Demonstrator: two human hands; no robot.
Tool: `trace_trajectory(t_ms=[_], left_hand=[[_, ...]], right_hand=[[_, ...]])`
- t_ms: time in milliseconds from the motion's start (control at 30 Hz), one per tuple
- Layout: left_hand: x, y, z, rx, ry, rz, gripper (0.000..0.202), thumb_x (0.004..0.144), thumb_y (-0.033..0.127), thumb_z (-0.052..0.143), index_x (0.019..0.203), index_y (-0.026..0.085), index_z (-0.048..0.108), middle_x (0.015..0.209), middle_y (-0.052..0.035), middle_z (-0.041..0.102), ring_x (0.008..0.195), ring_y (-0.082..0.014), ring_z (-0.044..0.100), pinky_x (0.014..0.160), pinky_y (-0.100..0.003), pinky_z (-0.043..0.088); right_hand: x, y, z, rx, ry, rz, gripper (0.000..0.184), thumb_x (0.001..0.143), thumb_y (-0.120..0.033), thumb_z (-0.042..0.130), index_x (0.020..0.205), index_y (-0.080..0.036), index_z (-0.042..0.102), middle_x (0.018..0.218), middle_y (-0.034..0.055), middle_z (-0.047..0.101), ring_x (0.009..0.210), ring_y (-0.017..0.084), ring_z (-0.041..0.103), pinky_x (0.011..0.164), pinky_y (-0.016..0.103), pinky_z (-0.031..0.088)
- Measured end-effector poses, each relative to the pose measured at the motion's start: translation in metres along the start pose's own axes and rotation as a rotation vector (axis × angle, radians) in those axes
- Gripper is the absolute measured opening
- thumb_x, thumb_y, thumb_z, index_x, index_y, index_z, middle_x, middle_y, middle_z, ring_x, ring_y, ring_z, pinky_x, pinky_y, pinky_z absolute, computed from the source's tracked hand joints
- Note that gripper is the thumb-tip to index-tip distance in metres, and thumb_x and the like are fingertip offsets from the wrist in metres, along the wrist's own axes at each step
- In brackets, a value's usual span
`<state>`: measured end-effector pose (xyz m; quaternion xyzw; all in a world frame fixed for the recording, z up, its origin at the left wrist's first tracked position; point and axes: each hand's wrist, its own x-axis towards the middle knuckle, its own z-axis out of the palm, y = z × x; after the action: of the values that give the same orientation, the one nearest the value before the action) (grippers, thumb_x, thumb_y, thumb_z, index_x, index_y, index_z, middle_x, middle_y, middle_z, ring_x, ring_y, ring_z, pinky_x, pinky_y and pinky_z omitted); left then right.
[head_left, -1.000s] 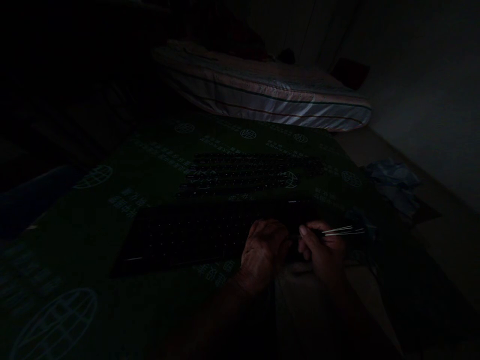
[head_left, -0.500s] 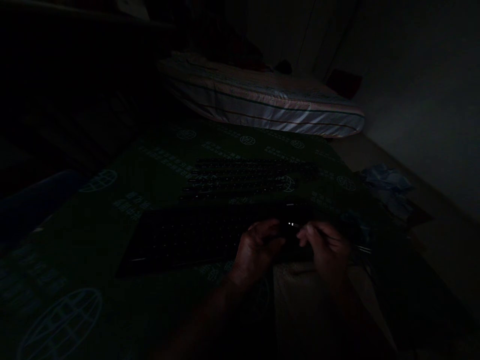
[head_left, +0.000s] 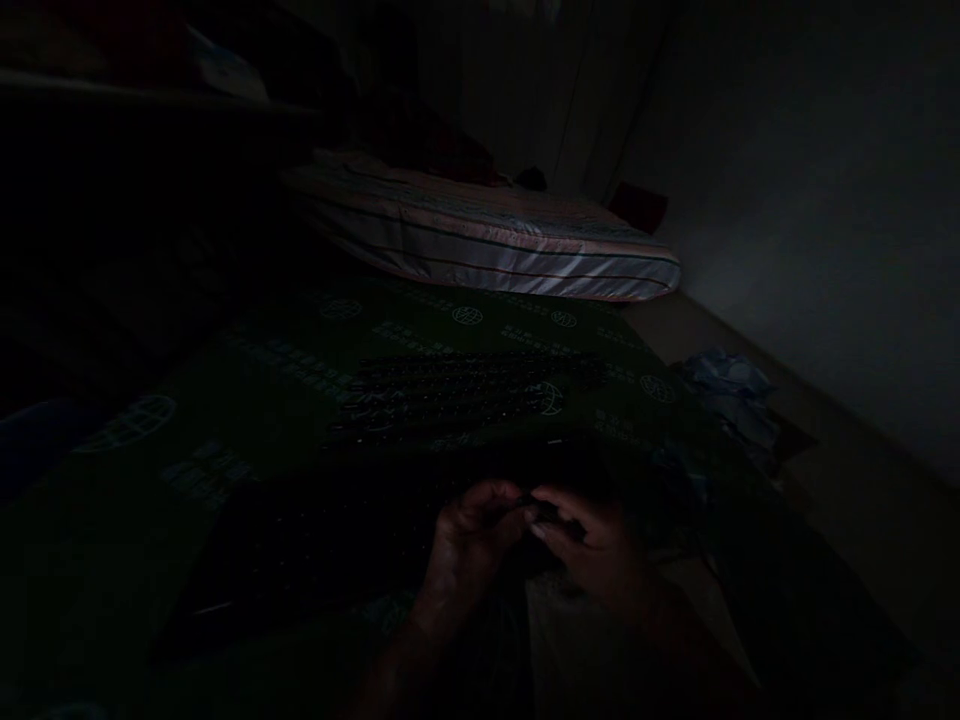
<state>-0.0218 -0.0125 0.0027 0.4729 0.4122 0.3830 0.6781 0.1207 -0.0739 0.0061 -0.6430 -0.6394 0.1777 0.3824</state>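
The picture is very dark. My left hand [head_left: 466, 545] and my right hand [head_left: 596, 545] meet fingertip to fingertip, both closed in a pinch. Between them is a small dark piece [head_left: 529, 504], too dim to name. Under and to the left of my hands lies a long black board or tray [head_left: 300, 540] with small pale dots across it. Just beyond it, several thin dark strips [head_left: 450, 385] with tiny bright specks lie side by side on a green printed sheet [head_left: 202, 440].
A striped mattress [head_left: 525, 260] lies at the far end. Crumpled pale-blue plastic [head_left: 727, 385] rests on the floor at right, near the wall [head_left: 810, 220]. A pale flat sheet [head_left: 577, 640] sits below my right hand. Something dark blue [head_left: 37, 440] is at left.
My right hand has come left to my left hand, and their fingertips now touch. The small bright bits and thin strand seen by the right fingers no longer show. The view has shifted.
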Motion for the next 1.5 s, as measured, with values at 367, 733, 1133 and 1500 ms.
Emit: trace_trajectory(t_ms=[367, 733, 1133, 1500], left_hand=[[-0.001, 0.011, -0.003, 0.012, 0.016, -0.053, 0.015, 0.058, 0.023, 0.072, 0.069, 0.017, 0.065, 0.071, 0.0007, 0.067, 0.069, -0.0132, 0.062, 0.064, -0.020, 0.050], [0.000, 0.014, 0.001, 0.186, -0.001, -0.063, 0.030, 0.060, 0.028, 0.070, 0.087, 0.017, 0.063, 0.082, -0.0023, 0.071, 0.080, -0.0165, 0.064, 0.070, -0.023, 0.050], [0.000, 0.000, -0.003, 0.230, -0.001, -0.041, 0.024, 0.063, 0.031, 0.068, 0.084, 0.020, 0.066, 0.081, -0.0020, 0.071, 0.078, -0.0176, 0.066, 0.070, -0.024, 0.052], [0.005, -0.011, -0.006, 0.297, 0.007, -0.012, 0.024, 0.063, 0.034, 0.068, 0.083, 0.021, 0.067, 0.080, -0.0028, 0.072, 0.076, -0.0195, 0.067, 0.067, -0.026, 0.054]], right_hand=[[0.019, -0.004, 0.000, 0.157, -0.068, -0.091, 0.017, 0.077, -0.020, 0.057, 0.089, -0.027, 0.068, 0.078, -0.0020, 0.069, 0.068, 0.011, 0.063, 0.063, 0.019, 0.049], [0.083, 0.065, -0.048, 0.113, 0.062, 0.203, 0.020, 0.066, -0.028, 0.063, 0.083, -0.017, 0.063, 0.052, -0.0071, 0.048, 0.043, 0.007, 0.047, 0.045, 0.019, 0.036], [0.134, 0.134, -0.049, 0.005, -0.021, 0.375, 0.019, 0.065, -0.018, 0.062, 0.084, -0.015, 0.063, 0.045, -0.0066, 0.048, 0.041, 0.008, 0.046, 0.044, 0.019, 0.033], [0.143, 0.141, -0.049, -0.007, -0.082, 0.372, 0.023, 0.067, -0.017, 0.063, 0.089, -0.015, 0.066, 0.041, -0.0076, 0.045, 0.039, 0.007, 0.043, 0.043, 0.018, 0.032]])
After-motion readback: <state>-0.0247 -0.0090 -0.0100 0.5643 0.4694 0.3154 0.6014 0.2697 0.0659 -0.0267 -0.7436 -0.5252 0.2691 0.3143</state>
